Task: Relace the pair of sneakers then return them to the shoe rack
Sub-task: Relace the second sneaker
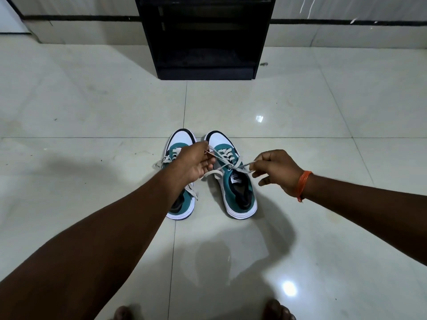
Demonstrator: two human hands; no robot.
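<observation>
Two teal and white sneakers stand side by side on the floor, toes pointing away from me. Over the right sneaker (233, 181) my left hand (195, 163) pinches one end of its pale lace (225, 159). On that shoe's right side my right hand (275, 170) pinches the lace's other end, which runs taut across the eyelets. The left sneaker (181, 204) is partly hidden under my left forearm, and its lace lies loose beside it. The black shoe rack (205, 38) stands against the wall straight ahead.
Glossy pale floor tiles (92, 107) spread all around the shoes. My two feet (280, 311) show at the bottom edge. An orange thread band sits on my right wrist. A wall with a dark stripe runs behind the rack.
</observation>
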